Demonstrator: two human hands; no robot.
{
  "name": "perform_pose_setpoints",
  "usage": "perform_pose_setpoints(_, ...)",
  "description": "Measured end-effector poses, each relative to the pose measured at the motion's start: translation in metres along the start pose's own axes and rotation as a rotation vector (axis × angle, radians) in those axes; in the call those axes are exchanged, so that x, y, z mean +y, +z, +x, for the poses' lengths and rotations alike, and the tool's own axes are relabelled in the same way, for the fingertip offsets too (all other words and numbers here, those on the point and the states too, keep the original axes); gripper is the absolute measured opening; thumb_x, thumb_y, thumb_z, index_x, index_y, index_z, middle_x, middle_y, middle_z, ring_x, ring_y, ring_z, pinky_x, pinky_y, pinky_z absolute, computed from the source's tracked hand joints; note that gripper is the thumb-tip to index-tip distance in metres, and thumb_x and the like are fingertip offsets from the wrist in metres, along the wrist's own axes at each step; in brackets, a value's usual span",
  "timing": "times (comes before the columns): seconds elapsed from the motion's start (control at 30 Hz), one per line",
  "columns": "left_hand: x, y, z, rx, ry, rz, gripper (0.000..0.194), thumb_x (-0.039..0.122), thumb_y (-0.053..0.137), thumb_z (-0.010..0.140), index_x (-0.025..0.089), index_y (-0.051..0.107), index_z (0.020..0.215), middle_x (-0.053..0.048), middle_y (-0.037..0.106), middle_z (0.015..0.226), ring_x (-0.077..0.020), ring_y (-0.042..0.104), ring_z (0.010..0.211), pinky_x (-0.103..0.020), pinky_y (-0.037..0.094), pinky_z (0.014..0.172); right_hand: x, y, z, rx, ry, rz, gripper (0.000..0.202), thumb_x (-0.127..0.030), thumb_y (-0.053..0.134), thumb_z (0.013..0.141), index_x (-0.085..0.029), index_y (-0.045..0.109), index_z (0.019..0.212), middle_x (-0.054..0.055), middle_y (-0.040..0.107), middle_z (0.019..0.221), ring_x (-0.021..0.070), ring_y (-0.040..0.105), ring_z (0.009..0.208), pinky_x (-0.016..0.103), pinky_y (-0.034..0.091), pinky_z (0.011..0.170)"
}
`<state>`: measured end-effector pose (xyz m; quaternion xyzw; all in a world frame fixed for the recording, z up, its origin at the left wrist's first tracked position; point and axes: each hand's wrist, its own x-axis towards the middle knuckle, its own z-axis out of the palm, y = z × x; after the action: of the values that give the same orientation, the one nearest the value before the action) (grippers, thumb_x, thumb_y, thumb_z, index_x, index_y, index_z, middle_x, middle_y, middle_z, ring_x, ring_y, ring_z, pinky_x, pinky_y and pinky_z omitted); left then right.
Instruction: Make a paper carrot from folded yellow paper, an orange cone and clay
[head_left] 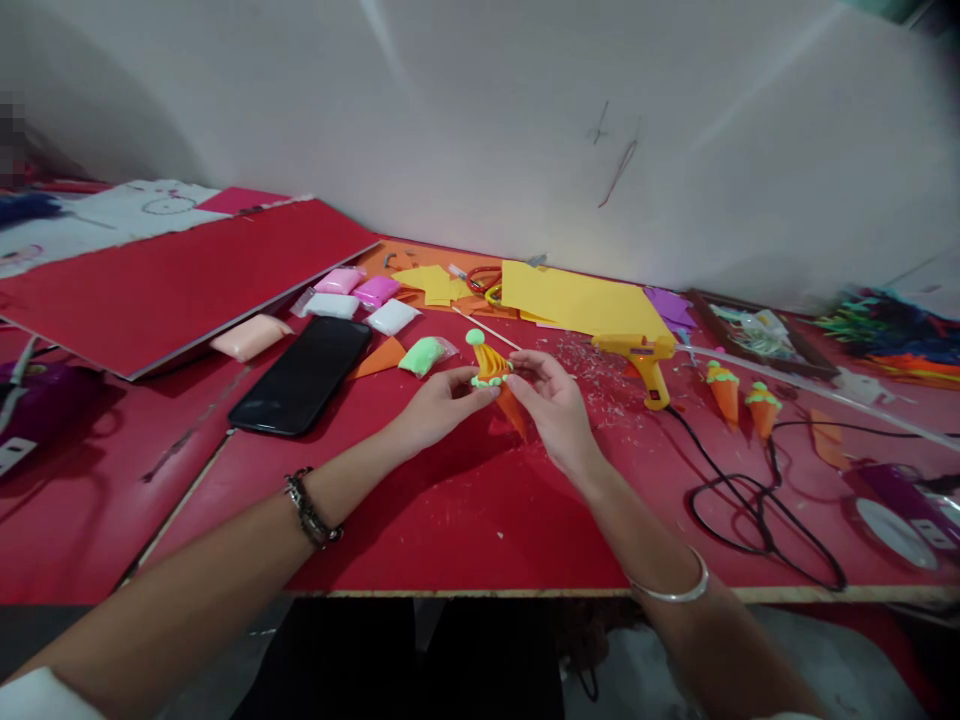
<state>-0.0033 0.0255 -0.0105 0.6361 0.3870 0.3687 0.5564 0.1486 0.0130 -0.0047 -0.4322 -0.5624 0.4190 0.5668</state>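
Note:
Between my two hands is a small craft ice cream cone, with an orange cone below, a yellow swirl and light green trim and ball on top. My left hand pinches its left side at the green trim. My right hand has thumb and fingers closed on its right side. The cone's tip points down and to the right, just above the red table. A packet of green clay lies behind my left hand. A thin white stick lies beyond the cone.
A black phone and several clay packets lie left. Yellow sheets and scissors are at the back. Right are a yellow glue gun, its looping black cord and two finished cones.

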Motion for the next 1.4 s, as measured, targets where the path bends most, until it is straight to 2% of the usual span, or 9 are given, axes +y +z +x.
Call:
perform_pose_setpoints(0.13,0.0003,0.0003,0.0002,-0.001,0.018,0.019,0.045,0.044,0.054,0.075,0.014,0.056,0.108,-0.009,0.062,0.105,-0.0234,0.055,0.098,-0.036,0.041,0.086,0.0006,-0.0002,-0.0001,-0.039,0.052,0.001,0.024,-0.028,0.060,0.071,-0.023,0.057,0.094,0.002,0.059,0.097,0.0134,0.055,0.092,0.030,0.044,0.084)
perform_pose_setpoints(0.37,0.0019,0.0018,-0.0010,0.008,0.031,0.035,0.041,0.044,0.054,0.074,0.015,0.059,0.103,-0.007,0.063,0.103,-0.0218,0.058,0.092,-0.033,0.043,0.081,0.0021,-0.0006,-0.0002,-0.017,0.087,-0.011,0.023,-0.030,0.061,0.070,-0.022,0.056,0.091,0.001,0.059,0.092,0.0136,0.056,0.088,0.029,0.045,0.079)
perform_pose_setpoints(0.57,0.0019,0.0015,-0.0009,-0.014,0.031,0.074,0.041,0.043,0.052,0.076,0.015,0.057,0.104,-0.007,0.063,0.099,-0.0206,0.058,0.088,-0.031,0.044,0.076,0.0031,-0.0010,-0.0004,-0.018,0.077,-0.008,0.021,-0.029,0.061,0.070,-0.022,0.056,0.089,0.000,0.058,0.088,0.0119,0.055,0.083,0.027,0.045,0.075)
perform_pose_setpoints(0.9,-0.0002,0.0021,0.0000,-0.023,0.023,0.038,0.041,0.042,0.055,0.074,0.014,0.058,0.105,-0.007,0.064,0.099,-0.0209,0.058,0.088,-0.031,0.044,0.076,0.0043,0.0001,-0.0010,-0.017,0.057,0.009,0.018,-0.028,0.061,0.070,-0.022,0.055,0.085,-0.002,0.056,0.083,0.0100,0.054,0.075,0.023,0.044,0.069)
perform_pose_setpoints(1.13,0.0013,0.0023,-0.0010,-0.029,-0.029,-0.077,0.040,0.040,0.059,0.071,0.017,0.058,0.104,-0.006,0.063,0.103,-0.0200,0.057,0.090,-0.031,0.043,0.078,0.0036,-0.0008,0.0002,-0.018,0.109,0.101,0.017,-0.033,0.052,0.076,-0.023,0.055,0.090,0.000,0.058,0.092,0.0119,0.056,0.086,0.026,0.045,0.077)
perform_pose_setpoints(1.3,0.0014,0.0014,0.0002,0.012,-0.025,-0.074,0.043,0.037,0.061,0.070,0.015,0.056,0.107,-0.007,0.063,0.102,-0.0196,0.057,0.091,-0.030,0.043,0.077,0.0037,-0.0012,0.0012,-0.100,0.139,0.152,0.023,-0.026,0.054,0.073,-0.024,0.056,0.097,0.000,0.057,0.102,0.0130,0.054,0.096,0.028,0.042,0.085)
perform_pose_setpoints(1.4,0.0029,0.0004,0.0009,0.035,-0.001,-0.095,0.043,0.036,0.061,0.070,0.015,0.055,0.108,-0.007,0.063,0.103,-0.0188,0.057,0.090,-0.030,0.043,0.079,0.0019,0.0008,-0.0007,-0.159,0.215,0.183,0.032,-0.020,0.056,0.069,-0.025,0.054,0.101,0.000,0.056,0.101,0.0112,0.055,0.086,0.025,0.045,0.077)
